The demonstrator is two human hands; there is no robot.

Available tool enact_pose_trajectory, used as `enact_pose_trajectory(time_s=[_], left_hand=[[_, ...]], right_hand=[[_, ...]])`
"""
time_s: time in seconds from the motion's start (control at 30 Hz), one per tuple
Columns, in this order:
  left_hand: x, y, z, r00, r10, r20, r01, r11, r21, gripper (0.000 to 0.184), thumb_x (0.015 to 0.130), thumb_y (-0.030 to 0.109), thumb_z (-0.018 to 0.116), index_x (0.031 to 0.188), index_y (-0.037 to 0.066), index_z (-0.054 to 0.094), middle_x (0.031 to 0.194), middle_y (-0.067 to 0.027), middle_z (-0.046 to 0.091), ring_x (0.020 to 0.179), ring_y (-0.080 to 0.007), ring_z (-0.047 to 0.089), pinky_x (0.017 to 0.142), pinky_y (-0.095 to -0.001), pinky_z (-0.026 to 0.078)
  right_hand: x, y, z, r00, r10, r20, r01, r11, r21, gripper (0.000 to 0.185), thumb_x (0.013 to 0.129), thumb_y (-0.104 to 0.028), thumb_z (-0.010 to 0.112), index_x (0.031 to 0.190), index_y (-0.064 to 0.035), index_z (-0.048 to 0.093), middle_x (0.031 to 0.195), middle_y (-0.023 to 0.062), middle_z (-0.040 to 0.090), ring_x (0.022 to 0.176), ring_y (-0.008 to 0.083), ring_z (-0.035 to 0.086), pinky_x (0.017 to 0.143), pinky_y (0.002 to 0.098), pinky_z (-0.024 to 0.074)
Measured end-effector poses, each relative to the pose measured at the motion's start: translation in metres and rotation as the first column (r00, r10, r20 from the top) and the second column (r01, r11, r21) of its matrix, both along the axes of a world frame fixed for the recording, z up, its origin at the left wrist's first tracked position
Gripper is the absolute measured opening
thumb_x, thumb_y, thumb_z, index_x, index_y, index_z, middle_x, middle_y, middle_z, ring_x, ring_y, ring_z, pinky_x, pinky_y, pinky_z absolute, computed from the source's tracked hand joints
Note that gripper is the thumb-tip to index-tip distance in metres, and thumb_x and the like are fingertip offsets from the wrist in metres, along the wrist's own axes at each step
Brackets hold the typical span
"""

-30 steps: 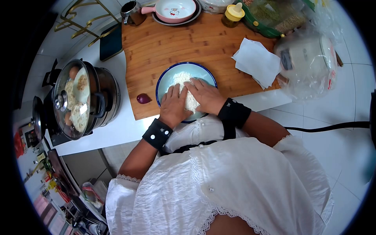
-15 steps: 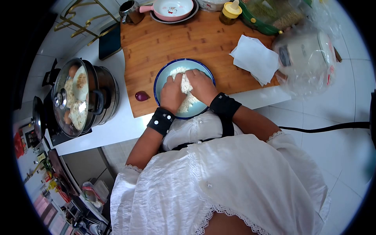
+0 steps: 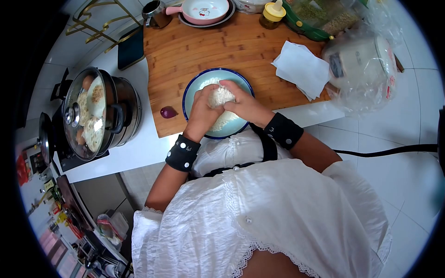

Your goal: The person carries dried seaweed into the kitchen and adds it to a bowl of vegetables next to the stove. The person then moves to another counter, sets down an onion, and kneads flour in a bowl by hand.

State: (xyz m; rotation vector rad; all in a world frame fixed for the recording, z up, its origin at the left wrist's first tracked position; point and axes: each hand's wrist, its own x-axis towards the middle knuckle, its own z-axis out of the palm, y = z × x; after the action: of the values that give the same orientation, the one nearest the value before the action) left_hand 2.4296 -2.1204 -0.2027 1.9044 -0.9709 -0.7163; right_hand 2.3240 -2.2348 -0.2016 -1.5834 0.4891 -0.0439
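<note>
Head view: white, crumbly, flour-like mass [image 3: 221, 97], cupped between left hand [image 3: 202, 110] and right hand [image 3: 245, 105] in round, pale-green, blue-rimmed bowl [image 3: 237, 125]; likely light, soft, easily broken; best gathered from both sides

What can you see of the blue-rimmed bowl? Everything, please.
The blue-rimmed bowl is round and wide, pale blue-green inside with a dark blue rim, possibly enamelled. It sits upright on the wooden board, its near side appearing to reach past the board's edge. White flour-like powder lies inside. The left hand and right hand cup more powder over it; rim contact is unclear.
</note>
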Motion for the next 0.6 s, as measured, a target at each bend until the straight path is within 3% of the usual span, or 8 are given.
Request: enact_pose_trajectory(time_s=[0.07, 0.17, 0.27, 0.37, 0.47, 0.57, 0.6], left_hand=[[0.001, 0.004, 0.003, 0.992, 0.016, -0.128, -0.018, 1.000, -0.017, 0.054, 0.066, 0.008, 0.060, 0.118, 0.008, 0.045, 0.115, -0.0137, 0.046, 0.108, -0.0255, 0.042, 0.092, -0.0317, 0.033], [0.004, 0.011, 0.008, 0.953, 0.114, -0.281, -0.088, 0.991, 0.105, 0.055, 0.070, 0.013, 0.057, 0.123, 0.008, 0.041, 0.120, -0.0122, 0.044, 0.110, -0.0245, 0.039, 0.092, -0.0305, 0.031], [0.005, 0.014, 0.018, 0.802, 0.294, -0.520, -0.177, 0.948, 0.263, 0.062, 0.076, 0.025, 0.054, 0.131, 0.008, 0.029, 0.130, -0.0129, 0.035, 0.118, -0.0276, 0.032, 0.096, -0.0374, 0.027], [0.001, 0.008, 0.023, 0.693, 0.378, -0.613, -0.214, 0.921, 0.326, 0.069, 0.080, 0.035, 0.050, 0.135, 0.008, 0.017, 0.135, -0.0132, 0.026, 0.125, -0.0297, 0.023, 0.098, -0.0471, 0.021], [0.003, -0.002, 0.018, 0.628, 0.465, -0.624, -0.257, 0.881, 0.397, 0.068, 0.081, 0.035, 0.048, 0.134, 0.004, 0.018, 0.129, -0.0150, 0.035, 0.117, -0.0270, 0.035, 0.094, -0.0335, 0.029], [0.001, -0.011, 0.016, 0.534, 0.449, -0.717, -0.251, 0.894, 0.372, 0.063, 0.084, 0.033, 0.045, 0.133, 0.002, 0.019, 0.128, -0.0137, 0.037, 0.116, -0.0257, 0.036, 0.094, -0.0328, 0.030], [0.002, -0.012, 0.011, 0.508, 0.394, -0.766, -0.226, 0.919, 0.323, 0.061, 0.085, 0.031, 0.044, 0.132, 0.002, 0.020, 0.127, -0.0135, 0.037, 0.116, -0.0252, 0.037, 0.094, -0.0326, 0.030]], right_hand=[[-0.001, -0.001, 0.004, 0.999, -0.031, -0.029, 0.035, 0.988, 0.148, 0.059, 0.078, -0.010, 0.049, 0.131, -0.0021, 0.025, 0.129, 0.0136, 0.035, 0.118, 0.0229, 0.035, 0.097, 0.0274, 0.0274], [-0.004, -0.008, 0.015, 0.970, -0.067, -0.233, 0.104, 0.983, 0.151, 0.059, 0.081, -0.015, 0.049, 0.132, -0.0027, 0.022, 0.134, 0.0125, 0.027, 0.121, 0.0210, 0.031, 0.098, 0.0289, 0.0264], [-0.003, -0.011, 0.031, 0.904, -0.145, -0.403, 0.282, 0.910, 0.304, 0.060, 0.082, -0.023, 0.048, 0.133, -0.0046, 0.022, 0.137, 0.0091, 0.021, 0.124, 0.0213, 0.025, 0.098, 0.0378, 0.0268], [0.002, -0.005, 0.029, 0.850, -0.213, -0.481, 0.420, 0.826, 0.377, 0.065, 0.084, -0.038, 0.042, 0.134, -0.0061, 0.017, 0.135, 0.0128, 0.028, 0.125, 0.0279, 0.025, 0.099, 0.0491, 0.0208], [0.001, -0.014, 0.010, 0.909, -0.066, -0.411, 0.305, 0.776, 0.551, 0.060, 0.084, -0.041, 0.044, 0.130, -0.0072, 0.027, 0.137, 0.0066, 0.018, 0.124, 0.0263, 0.021, 0.094, 0.0525, 0.0278], [0.017, -0.010, 0.012, 0.836, -0.079, -0.543, 0.418, 0.733, 0.537, 0.058, 0.085, -0.043, 0.042, 0.128, -0.0070, 0.029, 0.133, 0.0078, 0.026, 0.121, 0.0268, 0.028, 0.091, 0.0530, 0.0317], [0.018, -0.012, 0.001, 0.856, -0.046, -0.515, 0.403, 0.683, 0.609, 0.057, 0.085, -0.044, 0.042, 0.127, -0.0071, 0.030, 0.131, 0.0080, 0.030, 0.119, 0.0271, 0.031, 0.090, 0.0537, 0.0326]])
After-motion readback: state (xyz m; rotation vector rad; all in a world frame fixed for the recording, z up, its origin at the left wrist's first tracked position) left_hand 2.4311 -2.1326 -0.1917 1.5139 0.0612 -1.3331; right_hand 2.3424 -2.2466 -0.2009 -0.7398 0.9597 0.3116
